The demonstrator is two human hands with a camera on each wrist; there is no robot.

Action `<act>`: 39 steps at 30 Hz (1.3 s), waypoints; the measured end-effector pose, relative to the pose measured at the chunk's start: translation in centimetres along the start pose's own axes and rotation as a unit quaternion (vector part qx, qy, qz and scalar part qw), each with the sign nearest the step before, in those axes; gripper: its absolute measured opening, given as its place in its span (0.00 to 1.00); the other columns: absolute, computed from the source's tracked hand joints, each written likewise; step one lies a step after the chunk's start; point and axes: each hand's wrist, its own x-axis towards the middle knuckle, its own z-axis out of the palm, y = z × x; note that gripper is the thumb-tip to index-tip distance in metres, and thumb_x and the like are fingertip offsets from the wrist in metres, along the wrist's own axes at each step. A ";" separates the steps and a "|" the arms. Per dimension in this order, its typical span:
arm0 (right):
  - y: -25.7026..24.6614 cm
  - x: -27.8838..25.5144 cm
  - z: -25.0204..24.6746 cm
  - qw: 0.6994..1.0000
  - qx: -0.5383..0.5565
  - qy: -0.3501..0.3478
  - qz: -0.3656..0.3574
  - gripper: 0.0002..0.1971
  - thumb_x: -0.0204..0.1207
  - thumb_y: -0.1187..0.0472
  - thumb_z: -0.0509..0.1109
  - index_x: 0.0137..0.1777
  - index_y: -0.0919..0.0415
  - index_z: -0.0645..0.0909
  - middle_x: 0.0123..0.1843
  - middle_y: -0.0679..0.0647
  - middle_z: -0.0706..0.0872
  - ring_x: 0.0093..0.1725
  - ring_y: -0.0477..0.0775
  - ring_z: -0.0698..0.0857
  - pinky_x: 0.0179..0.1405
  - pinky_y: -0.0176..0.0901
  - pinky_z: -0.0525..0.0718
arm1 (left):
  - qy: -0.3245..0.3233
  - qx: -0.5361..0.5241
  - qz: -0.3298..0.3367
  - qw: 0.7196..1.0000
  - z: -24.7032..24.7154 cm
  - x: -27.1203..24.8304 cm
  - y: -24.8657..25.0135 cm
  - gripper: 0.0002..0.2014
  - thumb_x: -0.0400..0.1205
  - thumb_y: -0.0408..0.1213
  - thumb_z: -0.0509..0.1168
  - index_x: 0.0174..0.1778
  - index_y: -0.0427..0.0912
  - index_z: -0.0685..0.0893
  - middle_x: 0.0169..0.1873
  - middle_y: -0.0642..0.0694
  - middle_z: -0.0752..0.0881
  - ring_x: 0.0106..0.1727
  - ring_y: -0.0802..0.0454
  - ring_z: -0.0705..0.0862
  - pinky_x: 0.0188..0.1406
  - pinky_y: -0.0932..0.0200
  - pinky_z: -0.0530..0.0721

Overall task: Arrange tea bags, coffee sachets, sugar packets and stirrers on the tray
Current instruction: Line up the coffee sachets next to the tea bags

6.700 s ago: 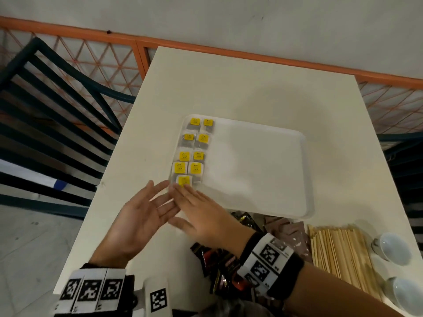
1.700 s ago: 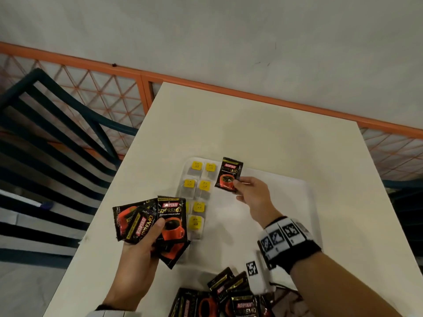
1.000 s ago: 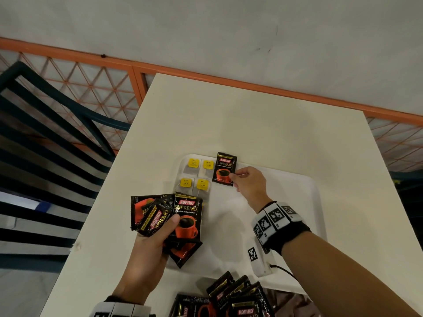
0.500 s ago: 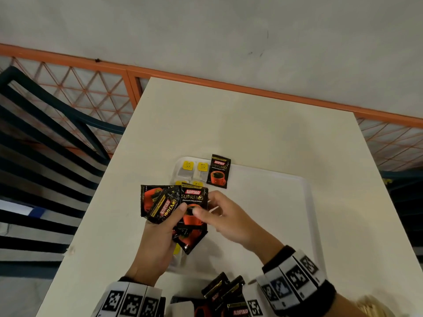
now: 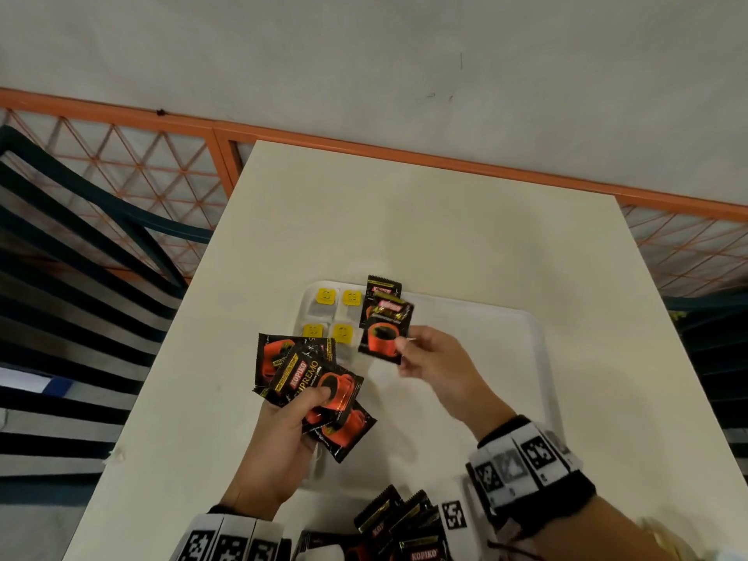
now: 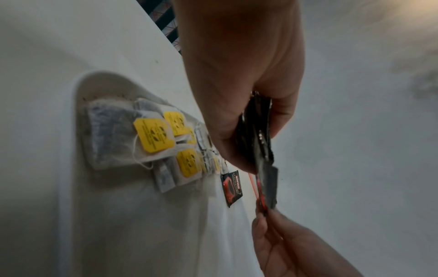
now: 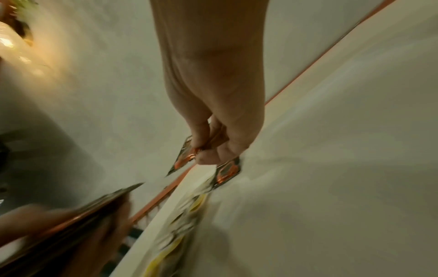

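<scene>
A white tray [image 5: 485, 334] lies mid-table. Tea bags with yellow tags [image 5: 326, 296] fill its left side in two columns, also seen in the left wrist view [image 6: 151, 136]. One black and red coffee sachet [image 5: 382, 288] lies flat at the tray's far edge beside them [image 6: 232, 186]. My right hand [image 5: 429, 358] pinches a second coffee sachet [image 5: 384, 334] by its lower corner, just above the tray and nearer than the lying one [image 7: 187, 155]. My left hand [image 5: 283, 431] grips a fan of several coffee sachets [image 5: 311, 382] over the tray's left edge.
More coffee sachets [image 5: 400, 528] are heaped on the table at the near edge. An orange mesh railing [image 5: 141, 172] and a dark slatted chair [image 5: 60, 277] stand to the left. The table's far half [image 5: 425, 220] lies beyond the tray.
My right hand laid one sachet at the tray's far edge, came back to the fan in my left hand, took another sachet and now carries it toward the first.
</scene>
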 end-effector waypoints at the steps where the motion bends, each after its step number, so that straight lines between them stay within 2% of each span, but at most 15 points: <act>1: -0.1 0.8 -0.7 1.000 -0.008 0.029 0.001 0.11 0.78 0.70 0.66 0.59 0.71 0.79 0.34 0.55 0.81 0.29 0.48 0.78 0.29 0.33 0.83 | 0.003 0.001 0.002 1.000 -0.1 0.0 0.0 0.17 0.77 0.20 0.61 0.57 0.43 0.80 0.45 0.42 0.88 0.40 0.50 0.90 0.31 0.58 0.88; 3: -0.3 2.5 -2.1 0.995 -0.042 0.086 0.007 0.10 0.77 0.69 0.67 0.57 0.70 0.81 0.34 0.55 0.82 0.29 0.49 0.78 0.30 0.35 0.82 | 0.005 0.009 0.002 1.000 -0.4 -0.2 0.1 0.16 0.77 0.21 0.61 0.56 0.43 0.80 0.42 0.42 0.89 0.40 0.49 0.90 0.30 0.57 0.88; 5: -0.3 3.9 -3.3 0.988 -0.087 0.126 0.012 0.09 0.76 0.66 0.69 0.54 0.69 0.82 0.33 0.53 0.82 0.30 0.48 0.78 0.30 0.37 0.79 | 0.010 0.019 0.002 1.000 -0.6 -0.3 0.1 0.16 0.77 0.22 0.61 0.57 0.41 0.80 0.42 0.42 0.89 0.42 0.46 0.89 0.33 0.53 0.87; 10: 0.2 5.8 -4.3 0.972 -0.172 0.157 0.019 0.07 0.74 0.62 0.72 0.49 0.65 0.85 0.31 0.50 0.83 0.29 0.45 0.79 0.31 0.33 0.74 | 0.020 0.023 -0.008 1.000 -0.7 -0.5 -0.1 0.17 0.77 0.22 0.61 0.62 0.39 0.78 0.47 0.39 0.87 0.47 0.43 0.86 0.38 0.52 0.84; 13: 0.3 6.1 -4.2 0.963 -0.205 0.175 0.008 0.07 0.74 0.61 0.72 0.48 0.64 0.86 0.31 0.51 0.83 0.33 0.48 0.80 0.41 0.41 0.82 | 0.022 0.021 -0.012 0.999 -0.8 -0.6 -0.2 0.17 0.77 0.22 0.61 0.60 0.41 0.79 0.47 0.40 0.87 0.48 0.43 0.86 0.40 0.51 0.82; 16: 0.4 6.4 -4.1 0.958 -0.219 0.186 -0.001 0.09 0.73 0.60 0.74 0.49 0.64 0.85 0.38 0.56 0.86 0.39 0.53 0.82 0.51 0.47 0.83 | 0.024 0.016 -0.018 0.999 -0.8 -0.6 -0.2 0.16 0.78 0.22 0.62 0.58 0.42 0.79 0.49 0.39 0.87 0.50 0.42 0.85 0.42 0.50 0.82; 18: 0.6 6.5 -4.0 0.955 -0.229 0.187 -0.002 0.10 0.72 0.60 0.74 0.49 0.64 0.84 0.41 0.59 0.87 0.39 0.54 0.82 0.50 0.47 0.84 | 0.026 0.012 -0.019 0.999 -0.8 -0.5 -0.3 0.16 0.78 0.22 0.62 0.58 0.42 0.80 0.49 0.38 0.86 0.50 0.42 0.85 0.42 0.50 0.81; 20: 0.8 6.5 -3.9 0.954 -0.227 0.193 -0.007 0.11 0.72 0.59 0.74 0.50 0.65 0.83 0.43 0.60 0.87 0.39 0.54 0.81 0.43 0.43 0.83 | 0.027 0.008 -0.020 0.999 -0.7 -0.4 -0.3 0.16 0.78 0.23 0.62 0.59 0.41 0.79 0.50 0.38 0.86 0.51 0.41 0.85 0.42 0.50 0.81; 23: 0.5 5.6 -3.4 0.947 -0.239 0.212 -0.033 0.12 0.76 0.58 0.70 0.53 0.65 0.79 0.44 0.56 0.83 0.41 0.52 0.79 0.31 0.33 0.73 | 0.028 0.007 -0.016 0.999 -0.4 -0.2 -0.4 0.15 0.77 0.23 0.63 0.58 0.42 0.80 0.48 0.39 0.87 0.50 0.43 0.86 0.41 0.50 0.82; 26: -0.2 3.7 -1.9 0.943 -0.283 0.160 -0.070 0.12 0.79 0.55 0.65 0.55 0.63 0.80 0.46 0.52 0.82 0.44 0.49 0.79 0.33 0.31 0.71 | 0.021 0.013 -0.007 1.000 -0.1 -0.1 -0.3 0.15 0.76 0.23 0.64 0.56 0.43 0.81 0.44 0.43 0.90 0.42 0.48 0.90 0.34 0.55 0.87; 28: -0.6 2.0 -0.5 0.949 -0.294 0.071 -0.085 0.13 0.80 0.52 0.63 0.55 0.60 0.81 0.45 0.49 0.82 0.43 0.47 0.79 0.36 0.29 0.72 | 0.018 0.013 -0.003 1.000 0.0 -0.1 -0.2 0.18 0.75 0.24 0.65 0.59 0.42 0.81 0.44 0.43 0.90 0.42 0.50 0.90 0.33 0.56 0.88; 30: -1.0 0.1 0.6 0.958 -0.270 -0.042 -0.086 0.14 0.80 0.50 0.63 0.55 0.58 0.82 0.43 0.46 0.84 0.40 0.45 0.81 0.36 0.30 0.74 | 0.017 0.009 0.003 1.000 0.2 -0.1 -0.1 0.24 0.69 0.27 0.69 0.63 0.40 0.80 0.50 0.39 0.89 0.46 0.48 0.90 0.36 0.54 0.88; 33: -1.2 -1.6 1.9 0.954 -0.235 -0.155 -0.101 0.11 0.77 0.55 0.68 0.55 0.58 0.84 0.39 0.40 0.83 0.35 0.37 0.80 0.32 0.23 0.74 | 0.009 0.004 0.009 1.000 0.3 -0.1 -0.1 0.28 0.65 0.31 0.70 0.64 0.40 0.79 0.53 0.38 0.88 0.47 0.47 0.90 0.36 0.55 0.89; 37: -0.3 -1.5 2.6 0.956 -0.236 -0.141 -0.108 0.10 0.73 0.57 0.73 0.52 0.60 0.84 0.41 0.49 0.85 0.38 0.43 0.79 0.36 0.32 0.75 | 0.007 -0.003 0.014 1.000 0.0 -0.3 -0.2 0.23 0.69 0.34 0.68 0.62 0.42 0.81 0.51 0.41 0.90 0.50 0.47 0.90 0.42 0.53 0.88; 39: 0.0 -1.4 2.6 0.962 -0.218 -0.132 -0.097 0.08 0.72 0.58 0.74 0.49 0.58 0.83 0.43 0.52 0.86 0.39 0.44 0.80 0.34 0.32 0.77 | 0.007 -0.003 0.013 1.000 -0.4 -0.3 -0.3 0.17 0.73 0.30 0.66 0.58 0.45 0.82 0.46 0.44 0.91 0.47 0.49 0.90 0.40 0.53 0.87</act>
